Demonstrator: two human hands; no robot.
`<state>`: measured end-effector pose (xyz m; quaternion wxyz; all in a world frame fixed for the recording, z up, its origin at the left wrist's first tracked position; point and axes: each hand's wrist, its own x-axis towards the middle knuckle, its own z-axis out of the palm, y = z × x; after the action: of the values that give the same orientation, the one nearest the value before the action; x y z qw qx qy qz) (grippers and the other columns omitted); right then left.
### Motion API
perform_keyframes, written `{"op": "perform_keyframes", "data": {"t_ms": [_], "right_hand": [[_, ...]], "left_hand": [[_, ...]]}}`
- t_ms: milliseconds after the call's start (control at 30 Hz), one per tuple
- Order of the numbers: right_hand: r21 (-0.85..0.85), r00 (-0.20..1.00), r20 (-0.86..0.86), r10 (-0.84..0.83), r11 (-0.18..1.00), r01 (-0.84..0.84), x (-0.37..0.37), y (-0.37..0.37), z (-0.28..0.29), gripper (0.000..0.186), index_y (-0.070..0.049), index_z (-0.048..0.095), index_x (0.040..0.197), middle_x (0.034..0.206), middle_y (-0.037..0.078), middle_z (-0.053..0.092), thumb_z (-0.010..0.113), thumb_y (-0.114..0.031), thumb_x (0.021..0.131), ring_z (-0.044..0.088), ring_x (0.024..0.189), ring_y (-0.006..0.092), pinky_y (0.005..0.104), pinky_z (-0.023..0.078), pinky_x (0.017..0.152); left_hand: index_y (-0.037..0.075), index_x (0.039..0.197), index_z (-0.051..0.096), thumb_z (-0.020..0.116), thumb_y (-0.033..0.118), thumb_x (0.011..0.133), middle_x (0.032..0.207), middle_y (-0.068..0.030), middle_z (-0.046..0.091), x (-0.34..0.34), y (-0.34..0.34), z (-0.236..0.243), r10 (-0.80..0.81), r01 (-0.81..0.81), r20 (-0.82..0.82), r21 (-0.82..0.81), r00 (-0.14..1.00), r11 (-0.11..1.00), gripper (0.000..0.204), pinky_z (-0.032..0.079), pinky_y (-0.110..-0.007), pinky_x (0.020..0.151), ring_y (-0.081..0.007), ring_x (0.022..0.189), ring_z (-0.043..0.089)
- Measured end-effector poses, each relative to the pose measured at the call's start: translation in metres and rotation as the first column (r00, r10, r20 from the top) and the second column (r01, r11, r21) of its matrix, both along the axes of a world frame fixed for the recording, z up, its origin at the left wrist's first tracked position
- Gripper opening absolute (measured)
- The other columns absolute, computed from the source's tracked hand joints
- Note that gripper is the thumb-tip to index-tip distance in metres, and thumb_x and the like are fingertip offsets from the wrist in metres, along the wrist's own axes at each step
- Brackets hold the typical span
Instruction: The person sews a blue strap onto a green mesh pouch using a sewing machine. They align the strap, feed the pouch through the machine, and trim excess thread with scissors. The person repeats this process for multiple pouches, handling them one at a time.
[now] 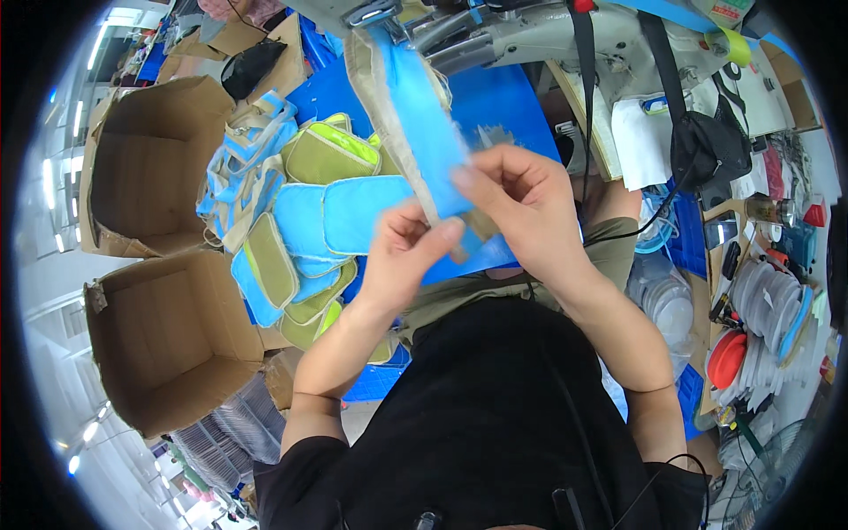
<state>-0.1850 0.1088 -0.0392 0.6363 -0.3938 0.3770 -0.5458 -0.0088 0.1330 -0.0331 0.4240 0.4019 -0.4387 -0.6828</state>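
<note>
Blue fabric strip [422, 124] is pinched between left hand [402, 256] and right hand [521, 208] fingers.

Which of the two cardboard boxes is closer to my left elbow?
The lower cardboard box, beside your left forearm. The other box sits farther up, beyond the pile of blue and green pieces.

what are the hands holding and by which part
Both hands, left hand and right hand, pinch the lower end of a blue fabric strip with tan edging; its upper end runs to the sewing machine.
</note>
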Motion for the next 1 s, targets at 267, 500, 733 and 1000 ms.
{"op": "perform_keyframes", "data": {"t_ms": [267, 500, 733, 1000], "right_hand": [[0.028, 0.997, 0.075, 0.000, 1.000, -0.002, -0.003, -0.014, 0.010, 0.019, 0.000, 0.071, 0.104, 0.077, -0.001, 0.065, 0.070, -0.019, 0.099, 0.055, 0.064, 0.0037, 0.0224, 0.044, 0.058], [-0.020, 0.990, -0.126, 0.059, 0.998, -0.062, 0.000, -0.046, 0.003, 0.025, 0.001, 0.075, 0.091, 0.073, 0.005, 0.072, 0.075, -0.024, 0.089, 0.066, 0.063, 0.0109, 0.0269, 0.051, 0.059], [-0.156, 0.865, -0.500, -0.051, 0.987, -0.032, -0.001, -0.046, 0.018, 0.022, -0.003, 0.078, 0.086, 0.073, 0.009, 0.075, 0.076, -0.024, 0.080, 0.072, 0.065, 0.0193, 0.0314, 0.055, 0.062], [-0.206, 0.935, -0.346, -0.071, 0.979, -0.002, 0.002, -0.031, 0.008, 0.015, 0.001, 0.075, 0.092, 0.075, -0.001, 0.071, 0.069, -0.013, 0.093, 0.056, 0.065, 0.0026, 0.0217, 0.045, 0.059]], "left_hand": [[0.001, 0.119, 0.070, 0.073, 0.011, 0.097, 0.107, -0.0043, 0.074, -0.007, -0.004, 0.002, 0.004, -0.004, -0.035, 0.026, 0.999, 1.000, 0.025, 0.055, -0.027, 0.080, -0.0085, 0.093, 0.067], [0.000, 0.119, 0.069, 0.074, 0.012, 0.097, 0.108, -0.0051, 0.074, 0.000, -0.003, -0.009, -0.002, 0.003, -0.090, 0.019, 0.996, 1.000, 0.026, 0.054, -0.027, 0.085, -0.0093, 0.096, 0.067], [-0.001, 0.118, 0.068, 0.073, 0.012, 0.097, 0.108, -0.0059, 0.074, -0.003, -0.002, -0.007, 0.010, -0.008, -0.060, 0.019, 0.998, 1.000, 0.025, 0.054, -0.027, 0.084, -0.0096, 0.094, 0.067], [0.001, 0.111, 0.070, 0.070, 0.008, 0.098, 0.102, -0.0063, 0.075, -0.009, -0.018, -0.001, 0.095, -0.091, -0.121, 0.040, 0.988, 0.995, 0.015, 0.055, -0.028, 0.079, -0.0104, 0.089, 0.069]]}}
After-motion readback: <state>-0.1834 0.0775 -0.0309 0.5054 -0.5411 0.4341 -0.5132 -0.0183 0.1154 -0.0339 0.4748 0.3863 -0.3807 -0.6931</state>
